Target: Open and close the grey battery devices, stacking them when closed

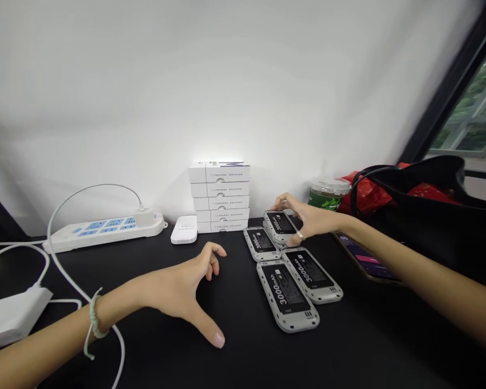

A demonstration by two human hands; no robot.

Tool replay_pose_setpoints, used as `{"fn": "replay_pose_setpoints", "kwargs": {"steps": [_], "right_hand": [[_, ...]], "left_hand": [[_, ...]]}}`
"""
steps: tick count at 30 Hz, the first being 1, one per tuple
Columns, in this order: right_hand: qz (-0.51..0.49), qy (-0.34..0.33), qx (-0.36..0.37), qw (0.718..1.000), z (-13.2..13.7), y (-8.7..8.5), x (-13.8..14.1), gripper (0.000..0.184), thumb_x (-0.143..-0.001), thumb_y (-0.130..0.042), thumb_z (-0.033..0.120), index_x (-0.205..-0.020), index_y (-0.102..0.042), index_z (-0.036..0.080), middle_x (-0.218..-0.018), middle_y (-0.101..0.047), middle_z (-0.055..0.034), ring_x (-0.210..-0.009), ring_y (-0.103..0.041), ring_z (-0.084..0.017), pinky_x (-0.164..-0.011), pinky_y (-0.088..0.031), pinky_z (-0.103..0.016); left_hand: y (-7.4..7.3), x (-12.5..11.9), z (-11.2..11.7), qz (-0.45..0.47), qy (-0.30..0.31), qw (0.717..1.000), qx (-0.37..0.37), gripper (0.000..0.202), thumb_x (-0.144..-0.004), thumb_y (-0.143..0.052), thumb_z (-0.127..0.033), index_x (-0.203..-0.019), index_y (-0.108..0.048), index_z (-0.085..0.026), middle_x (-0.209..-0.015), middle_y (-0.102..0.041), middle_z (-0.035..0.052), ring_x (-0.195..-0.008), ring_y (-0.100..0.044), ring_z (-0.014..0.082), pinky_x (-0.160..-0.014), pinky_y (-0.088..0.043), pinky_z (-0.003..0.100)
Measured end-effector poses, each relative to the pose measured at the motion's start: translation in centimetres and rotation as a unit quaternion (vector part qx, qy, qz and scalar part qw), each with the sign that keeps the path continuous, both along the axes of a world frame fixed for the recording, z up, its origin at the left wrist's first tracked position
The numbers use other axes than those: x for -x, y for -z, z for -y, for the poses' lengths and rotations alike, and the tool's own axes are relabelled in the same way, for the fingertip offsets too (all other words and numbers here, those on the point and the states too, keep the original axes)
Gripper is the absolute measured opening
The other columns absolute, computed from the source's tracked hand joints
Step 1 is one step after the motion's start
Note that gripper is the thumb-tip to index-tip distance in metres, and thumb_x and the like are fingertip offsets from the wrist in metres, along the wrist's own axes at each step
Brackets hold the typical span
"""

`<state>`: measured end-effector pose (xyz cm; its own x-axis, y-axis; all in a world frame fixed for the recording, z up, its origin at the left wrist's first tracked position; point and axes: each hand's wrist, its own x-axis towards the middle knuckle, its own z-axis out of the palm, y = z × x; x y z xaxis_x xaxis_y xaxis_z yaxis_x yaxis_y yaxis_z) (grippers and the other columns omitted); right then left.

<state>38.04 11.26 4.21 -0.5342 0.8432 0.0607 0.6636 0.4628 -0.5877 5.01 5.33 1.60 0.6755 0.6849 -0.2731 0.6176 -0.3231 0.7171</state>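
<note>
Several grey phones lie back-up on the black table, each showing a black "3000mAh" battery. My right hand [303,219] grips the top phone [280,224] of a small stack at the back, fingers round its far end and thumb on its near side. Beside that stack lies one phone [260,243], and two more sit nearer me, one in front [287,294] and one to its right [311,274]. My left hand [186,292] hovers over the bare table left of the phones, fingers loosely curled, thumb stretched out, holding nothing.
A stack of white boxes [221,197] stands against the wall, with a small white device [184,229] beside it. A white power strip [105,229], cables and a white adapter [12,316] lie at the left. At the right are a green-labelled jar [328,197], a black bag [433,216] and a dark phone [366,262].
</note>
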Motion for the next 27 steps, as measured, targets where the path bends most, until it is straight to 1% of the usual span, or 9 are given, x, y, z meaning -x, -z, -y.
{"fn": "replay_pose_setpoints", "kwargs": {"steps": [3, 6, 9, 12, 14, 17, 22, 24, 27], "right_hand": [[-0.009, -0.001, 0.028, 1.000, -0.6, 1.1, -0.6, 0.068, -0.057, -0.080, 0.029, -0.112, -0.041, 0.022, -0.121, -0.052, -0.0089, -0.117, -0.054, -0.030, -0.102, -0.042, -0.043], [-0.041, 0.001, 0.051, 0.998, -0.7, 1.7, -0.8, 0.064, -0.056, -0.081, 0.028, -0.106, -0.042, 0.024, -0.122, -0.054, -0.0091, -0.120, -0.052, -0.030, -0.103, -0.039, -0.042], [-0.102, 0.011, 0.078, 0.992, -0.8, 1.8, -1.2, 0.060, -0.060, -0.079, 0.032, -0.102, -0.037, 0.027, -0.121, -0.059, -0.0095, -0.122, -0.051, -0.031, -0.101, -0.038, -0.042], [-0.176, 0.014, 0.111, 0.978, -1.0, 1.9, -1.5, 0.050, -0.069, -0.062, 0.045, -0.107, -0.033, 0.028, -0.105, -0.061, -0.0061, -0.099, -0.059, -0.027, -0.086, -0.045, -0.041], [-0.215, 0.009, 0.126, 0.968, -1.1, 2.1, -1.5, 0.050, -0.069, -0.053, 0.051, -0.109, -0.035, 0.027, -0.097, -0.058, -0.0044, -0.088, -0.059, -0.025, -0.080, -0.046, -0.040], [-0.242, 0.000, 0.146, 0.959, -1.2, 2.2, -1.4, 0.053, -0.065, -0.056, 0.053, -0.108, -0.039, 0.027, -0.093, -0.055, -0.0029, -0.084, -0.058, -0.024, -0.078, -0.045, -0.039], [-0.224, -0.002, 0.165, 0.960, -1.2, 2.3, -1.6, 0.047, -0.065, -0.064, 0.042, -0.103, -0.039, 0.028, -0.081, -0.051, 0.0026, -0.077, -0.056, -0.020, -0.074, -0.044, -0.036], [-0.207, -0.003, 0.165, 0.964, -1.3, 2.4, -1.7, 0.047, -0.068, -0.066, 0.040, -0.102, -0.037, 0.028, -0.088, -0.056, 0.0012, -0.084, -0.059, -0.021, -0.078, -0.044, -0.037], [-0.174, -0.001, 0.154, 0.973, -1.5, 2.4, -1.9, 0.050, -0.069, -0.068, 0.041, -0.103, -0.034, 0.028, -0.114, -0.061, -0.0061, -0.104, -0.060, -0.026, -0.089, -0.044, -0.041]], "left_hand": [[-0.2, -0.2, 0.3, -0.008, 0.006, 1.000, -0.002, 0.097, -0.052, -0.091, -0.045, -0.122, -0.026, -0.029, -0.117, -0.043, 0.0051, -0.113, -0.045, 0.0261, -0.092, -0.043, 0.039], [-0.2, -0.3, 0.5, -0.013, 0.007, 1.000, 0.000, 0.097, -0.053, -0.091, -0.045, -0.124, -0.026, -0.029, -0.118, -0.042, 0.0051, -0.114, -0.044, 0.0263, -0.094, -0.042, 0.040], [-0.2, -0.2, 0.5, -0.017, 0.005, 1.000, 0.004, 0.097, -0.055, -0.090, -0.046, -0.126, -0.026, -0.028, -0.119, -0.042, 0.0052, -0.114, -0.044, 0.0265, -0.095, -0.041, 0.040], [-0.1, -0.1, 0.4, -0.015, 0.004, 1.000, 0.005, 0.095, -0.057, -0.089, -0.046, -0.126, -0.027, -0.029, -0.119, -0.043, 0.0051, -0.115, -0.045, 0.0262, -0.094, -0.041, 0.039], [0.0, -0.1, 0.3, -0.015, 0.004, 1.000, 0.002, 0.095, -0.058, -0.090, -0.047, -0.127, -0.027, -0.029, -0.120, -0.043, 0.0050, -0.115, -0.045, 0.0258, -0.094, -0.041, 0.039], [0.1, -0.1, 0.3, -0.017, 0.004, 1.000, 0.001, 0.094, -0.060, -0.089, -0.048, -0.127, -0.027, -0.030, -0.121, -0.043, 0.0048, -0.116, -0.044, 0.0254, -0.095, -0.042, 0.039], [0.2, 0.0, 0.3, -0.019, 0.004, 1.000, 0.002, 0.092, -0.060, -0.089, -0.048, -0.127, -0.029, -0.029, -0.120, -0.043, 0.0043, -0.115, -0.045, 0.0251, -0.095, -0.042, 0.039], [0.2, 0.0, 0.3, -0.020, 0.004, 1.000, 0.000, 0.091, -0.061, -0.088, -0.049, -0.127, -0.029, -0.030, -0.120, -0.043, 0.0042, -0.115, -0.044, 0.0249, -0.095, -0.042, 0.039], [0.2, 0.0, 0.2, -0.025, 0.003, 1.000, -0.003, 0.091, -0.061, -0.088, -0.049, -0.127, -0.028, -0.030, -0.120, -0.043, 0.0040, -0.115, -0.044, 0.0247, -0.096, -0.042, 0.039]]}}
